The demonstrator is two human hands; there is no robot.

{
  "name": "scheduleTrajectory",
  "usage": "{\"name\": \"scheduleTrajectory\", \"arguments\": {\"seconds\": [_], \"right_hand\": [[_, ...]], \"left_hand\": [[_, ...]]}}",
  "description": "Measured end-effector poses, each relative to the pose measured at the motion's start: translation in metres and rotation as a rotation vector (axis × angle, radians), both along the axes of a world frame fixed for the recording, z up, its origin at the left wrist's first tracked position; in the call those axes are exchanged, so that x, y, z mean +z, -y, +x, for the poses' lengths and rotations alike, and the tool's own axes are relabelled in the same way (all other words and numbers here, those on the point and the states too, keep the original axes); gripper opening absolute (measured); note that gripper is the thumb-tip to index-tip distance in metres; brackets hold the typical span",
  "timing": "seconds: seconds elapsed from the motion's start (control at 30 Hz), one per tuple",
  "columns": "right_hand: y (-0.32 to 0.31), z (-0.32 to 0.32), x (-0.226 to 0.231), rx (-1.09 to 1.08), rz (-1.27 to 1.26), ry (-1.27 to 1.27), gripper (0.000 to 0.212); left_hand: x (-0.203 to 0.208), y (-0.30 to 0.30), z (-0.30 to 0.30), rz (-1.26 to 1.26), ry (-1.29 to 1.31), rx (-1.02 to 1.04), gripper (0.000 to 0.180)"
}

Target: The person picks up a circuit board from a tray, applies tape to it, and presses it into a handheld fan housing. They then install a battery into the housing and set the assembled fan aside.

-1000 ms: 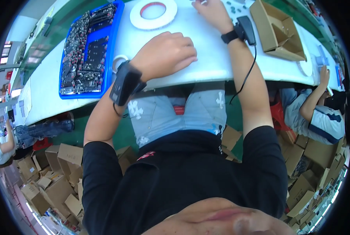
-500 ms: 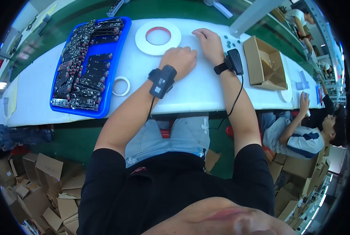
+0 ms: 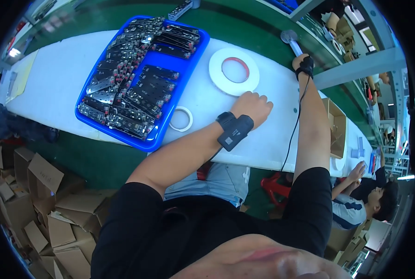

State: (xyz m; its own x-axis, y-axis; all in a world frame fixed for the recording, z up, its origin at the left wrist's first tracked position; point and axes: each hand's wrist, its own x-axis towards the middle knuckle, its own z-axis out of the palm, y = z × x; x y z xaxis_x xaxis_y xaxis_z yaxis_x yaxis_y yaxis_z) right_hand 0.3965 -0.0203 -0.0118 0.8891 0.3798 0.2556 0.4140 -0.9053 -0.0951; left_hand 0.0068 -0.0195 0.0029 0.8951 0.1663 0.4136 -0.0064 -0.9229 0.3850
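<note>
My left hand (image 3: 254, 109) rests on the white table with its fingers curled under. What it may hold is hidden. Just beyond it lies a large white roll of tape (image 3: 215, 74), and a smaller white tape roll (image 3: 190, 120) sits left of my wrist. My right hand (image 3: 301, 62) reaches past the far table edge to a pale bar with a round end (image 3: 291, 40) on the green surface. It meets the bar's near end, but its fingers are mostly hidden. A blue tray (image 3: 152, 64) at the left holds many dark circuit boards (image 3: 158, 88).
A cardboard box (image 3: 338, 130) stands right of my right forearm. A grey metal post (image 3: 356, 69) crosses near that hand. Another long part (image 3: 179, 9) lies on the green surface beyond the tray. A seated co-worker (image 3: 356, 204) is at right; cartons (image 3: 45, 218) fill the lower left.
My right hand has moved from above the table to the green surface beyond it, meeting the pale bar. My view has turned to the right; my left hand stays near the large tape roll.
</note>
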Motion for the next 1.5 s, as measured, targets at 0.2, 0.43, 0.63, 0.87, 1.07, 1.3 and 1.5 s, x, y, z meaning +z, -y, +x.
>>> {"name": "scheduleTrajectory", "arguments": {"seconds": [0.2,0.43,0.63,0.87,1.07,1.3,1.5], "right_hand": [[-0.005,-0.078,0.047,0.301,0.007,0.264,0.032],[0.076,-0.217,0.087,0.710,0.248,0.511,0.030],[0.146,-0.325,0.073,0.794,0.393,0.367,0.028],[0.173,-0.392,0.040,0.837,0.393,0.320,0.023],[0.182,-0.412,0.056,0.956,0.406,0.280,0.018],[0.177,-0.385,0.056,0.822,0.567,-0.065,0.012],[0.162,-0.377,0.063,0.867,0.690,0.047,0.015]], "left_hand": [[-0.006,-0.006,-0.007,0.029,0.010,0.010,0.009],[0.001,-0.014,-0.006,-0.041,0.015,-0.035,0.010],[0.045,-0.013,-0.030,-0.045,0.164,0.020,0.015],[0.078,-0.058,-0.103,0.192,-0.137,0.281,0.025],[0.073,-0.139,-0.151,0.396,-0.195,0.373,0.020],[0.067,-0.103,-0.102,0.568,-0.159,0.275,0.026],[0.030,-0.081,-0.050,0.560,-0.155,0.133,0.039]]}}
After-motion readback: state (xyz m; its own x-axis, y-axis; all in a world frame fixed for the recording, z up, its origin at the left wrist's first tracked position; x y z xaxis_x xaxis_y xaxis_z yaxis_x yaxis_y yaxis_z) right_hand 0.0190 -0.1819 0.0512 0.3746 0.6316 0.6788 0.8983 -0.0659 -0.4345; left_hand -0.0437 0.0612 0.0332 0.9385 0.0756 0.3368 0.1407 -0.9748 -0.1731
